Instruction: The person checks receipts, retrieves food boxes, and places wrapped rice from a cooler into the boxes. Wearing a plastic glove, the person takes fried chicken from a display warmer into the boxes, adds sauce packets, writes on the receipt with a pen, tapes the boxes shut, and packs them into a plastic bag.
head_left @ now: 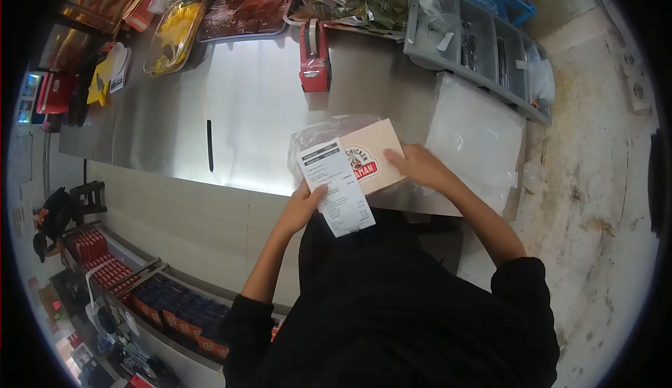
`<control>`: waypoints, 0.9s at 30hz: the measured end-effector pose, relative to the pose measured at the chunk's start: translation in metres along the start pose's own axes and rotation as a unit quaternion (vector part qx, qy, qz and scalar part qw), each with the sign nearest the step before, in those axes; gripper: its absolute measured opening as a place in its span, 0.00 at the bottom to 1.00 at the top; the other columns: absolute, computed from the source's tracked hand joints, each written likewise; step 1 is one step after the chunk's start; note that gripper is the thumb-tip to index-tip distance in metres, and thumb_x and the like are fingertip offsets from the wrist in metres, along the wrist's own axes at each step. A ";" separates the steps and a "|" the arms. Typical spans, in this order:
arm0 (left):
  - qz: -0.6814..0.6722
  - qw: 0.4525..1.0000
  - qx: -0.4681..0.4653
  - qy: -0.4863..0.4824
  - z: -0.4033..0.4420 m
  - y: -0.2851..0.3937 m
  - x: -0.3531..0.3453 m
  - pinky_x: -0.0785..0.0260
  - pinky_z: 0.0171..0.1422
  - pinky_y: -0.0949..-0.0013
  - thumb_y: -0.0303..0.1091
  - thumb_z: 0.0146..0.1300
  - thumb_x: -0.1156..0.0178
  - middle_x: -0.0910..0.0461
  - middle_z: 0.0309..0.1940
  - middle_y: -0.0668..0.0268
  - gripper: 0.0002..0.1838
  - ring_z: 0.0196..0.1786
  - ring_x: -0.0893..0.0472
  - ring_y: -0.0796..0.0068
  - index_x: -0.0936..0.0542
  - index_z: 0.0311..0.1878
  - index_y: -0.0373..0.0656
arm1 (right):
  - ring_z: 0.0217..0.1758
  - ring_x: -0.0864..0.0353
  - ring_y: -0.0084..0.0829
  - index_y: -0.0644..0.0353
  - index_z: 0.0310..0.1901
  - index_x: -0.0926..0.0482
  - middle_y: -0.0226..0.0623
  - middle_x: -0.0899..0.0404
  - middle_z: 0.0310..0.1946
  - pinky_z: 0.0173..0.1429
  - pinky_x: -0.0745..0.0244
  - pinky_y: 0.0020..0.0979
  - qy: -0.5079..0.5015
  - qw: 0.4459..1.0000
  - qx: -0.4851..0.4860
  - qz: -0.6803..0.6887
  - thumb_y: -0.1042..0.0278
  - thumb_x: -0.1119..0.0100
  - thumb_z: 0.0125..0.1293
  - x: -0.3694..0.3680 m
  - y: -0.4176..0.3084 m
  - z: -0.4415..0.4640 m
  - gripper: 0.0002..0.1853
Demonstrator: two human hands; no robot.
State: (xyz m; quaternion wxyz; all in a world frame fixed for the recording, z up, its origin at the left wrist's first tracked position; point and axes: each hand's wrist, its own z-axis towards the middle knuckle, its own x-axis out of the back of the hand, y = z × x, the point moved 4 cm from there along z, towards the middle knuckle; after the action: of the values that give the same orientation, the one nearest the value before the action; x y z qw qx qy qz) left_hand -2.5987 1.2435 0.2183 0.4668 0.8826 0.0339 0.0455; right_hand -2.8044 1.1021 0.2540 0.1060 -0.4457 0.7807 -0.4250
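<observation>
My left hand (304, 207) is closed, its thumb pressed on a long white printed receipt (344, 199). The receipt lies over the left part of a pale cardboard food box (381, 138) with a chicken logo. My right hand (421, 167) grips the box at its right side, thumb on top. Behind the box and receipt lies a crumpled clear plastic bag (311, 132), partly hidden. Whether my left fingers also touch the box underneath cannot be seen.
On the steel table (161, 122) stand a red tape dispenser (314, 59), covered food trays (246, 6) and a grey divided bin (483, 41). White plastic sheets (472, 139) lie at the right. Shelves with red boxes (108, 262) are at lower left.
</observation>
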 end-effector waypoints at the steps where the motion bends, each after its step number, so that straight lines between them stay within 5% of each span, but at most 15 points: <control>1: 0.054 0.998 0.005 -0.010 -0.006 0.007 0.004 0.32 0.41 0.71 0.45 0.63 0.50 0.26 0.44 0.57 0.26 0.41 0.25 0.72 0.34 0.59 0.37 | 0.44 0.24 0.31 0.63 0.56 0.32 0.41 0.27 0.50 0.49 0.31 0.29 0.128 0.963 0.058 -0.229 0.51 0.43 0.57 -0.003 -0.035 -0.017 0.30; 2: 0.111 0.993 0.009 -0.024 -0.011 0.011 0.006 0.33 0.46 0.67 0.45 0.64 0.51 0.27 0.47 0.53 0.24 0.45 0.26 0.67 0.33 0.59 0.39 | 0.45 0.24 0.32 0.61 0.56 0.32 0.42 0.29 0.54 0.50 0.31 0.31 0.248 0.856 0.115 -0.438 0.51 0.39 0.53 -0.011 -0.066 -0.032 0.32; 3: 0.108 0.994 0.009 -0.020 -0.015 0.004 0.005 0.33 0.46 0.67 0.45 0.64 0.51 0.27 0.47 0.53 0.24 0.45 0.26 0.67 0.33 0.59 0.39 | 0.51 0.27 0.35 0.58 0.58 0.33 0.43 0.34 0.58 0.53 0.32 0.33 0.181 0.876 0.187 -0.406 0.51 0.36 0.49 -0.029 -0.080 -0.033 0.36; 5: 0.225 0.935 -0.150 0.227 -0.025 -0.008 0.017 0.41 0.58 0.58 0.45 0.64 0.51 0.36 0.56 0.47 0.22 0.55 0.33 0.57 0.29 0.57 0.44 | 0.57 0.30 0.37 0.55 0.61 0.35 0.44 0.39 0.62 0.56 0.33 0.36 0.108 0.884 0.260 -0.372 0.51 0.33 0.44 -0.057 -0.089 -0.027 0.40; 7: 0.163 0.939 -0.166 0.252 -0.002 -0.046 0.018 0.45 0.61 0.55 0.44 0.63 0.50 0.38 0.57 0.46 0.21 0.57 0.37 0.53 0.27 0.56 0.46 | 0.67 0.42 0.38 0.52 0.64 0.40 0.44 0.46 0.66 0.63 0.41 0.44 0.061 0.775 0.378 -0.503 0.52 0.31 0.42 -0.092 -0.073 -0.014 0.45; 8: 0.100 0.940 -0.177 0.275 0.006 -0.062 0.020 0.50 0.64 0.53 0.43 0.62 0.50 0.41 0.59 0.46 0.20 0.60 0.40 0.50 0.26 0.55 0.48 | 0.67 0.42 0.38 0.52 0.64 0.40 0.44 0.46 0.66 0.63 0.41 0.44 0.057 0.773 0.380 -0.504 0.52 0.31 0.42 -0.096 -0.065 -0.010 0.45; 9: 0.235 0.915 -0.207 0.254 0.015 -0.057 0.020 0.45 0.62 0.53 0.38 0.59 0.47 0.37 0.54 0.44 0.19 0.58 0.37 0.46 0.25 0.54 0.46 | 0.69 0.46 0.37 0.51 0.65 0.42 0.44 0.48 0.67 0.64 0.44 0.47 0.063 0.774 0.394 -0.491 0.52 0.31 0.42 -0.096 -0.059 -0.008 0.46; 10: 0.231 0.915 -0.205 0.259 0.026 -0.057 0.022 0.45 0.62 0.53 0.38 0.59 0.47 0.37 0.54 0.44 0.19 0.58 0.37 0.46 0.25 0.54 0.46 | 0.72 0.51 0.37 0.50 0.66 0.44 0.44 0.49 0.68 0.66 0.47 0.50 0.068 0.774 0.410 -0.478 0.52 0.31 0.42 -0.095 -0.056 -0.008 0.48; 13: 0.236 0.919 -0.187 0.256 0.049 -0.038 0.015 0.38 0.55 0.54 0.30 0.57 0.47 0.35 0.51 0.47 0.18 0.54 0.32 0.45 0.25 0.53 0.45 | 0.70 0.46 0.38 0.52 0.65 0.42 0.43 0.46 0.67 0.65 0.45 0.46 0.077 0.766 0.428 -0.474 0.57 0.33 0.44 -0.096 -0.049 -0.008 0.44; 15: 0.151 0.922 -0.181 0.306 0.040 -0.010 0.016 0.32 0.46 0.55 0.23 0.54 0.48 0.33 0.50 0.52 0.17 0.46 0.27 0.47 0.24 0.49 0.41 | 0.70 0.46 0.38 0.52 0.65 0.42 0.42 0.45 0.67 0.66 0.45 0.45 0.073 0.755 0.438 -0.482 0.58 0.33 0.44 -0.097 -0.048 -0.008 0.43; 19: 0.194 0.904 -0.188 0.332 -0.005 0.013 0.003 0.30 0.40 0.57 0.18 0.51 0.49 0.33 0.50 0.55 0.18 0.38 0.24 0.52 0.25 0.47 0.39 | 0.69 0.43 0.38 0.53 0.65 0.41 0.42 0.44 0.66 0.64 0.41 0.40 0.060 0.770 0.448 -0.450 0.64 0.33 0.42 -0.096 -0.051 -0.010 0.44; 27: 0.266 0.877 -0.179 0.358 -0.082 0.012 -0.023 0.31 0.35 0.71 0.09 0.39 0.51 0.36 0.48 0.56 0.34 0.36 0.28 0.65 0.30 0.56 0.39 | 0.67 0.41 0.38 0.55 0.64 0.41 0.41 0.43 0.65 0.65 0.40 0.39 0.028 0.786 0.464 -0.408 0.67 0.31 0.40 -0.095 -0.055 -0.013 0.45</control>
State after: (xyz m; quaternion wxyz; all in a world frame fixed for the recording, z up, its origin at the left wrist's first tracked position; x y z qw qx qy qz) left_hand -2.6308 1.3017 0.2732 0.5430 0.6833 -0.0466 0.4860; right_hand -2.7229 1.1710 0.2827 0.0952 -0.6077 0.2380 -0.7516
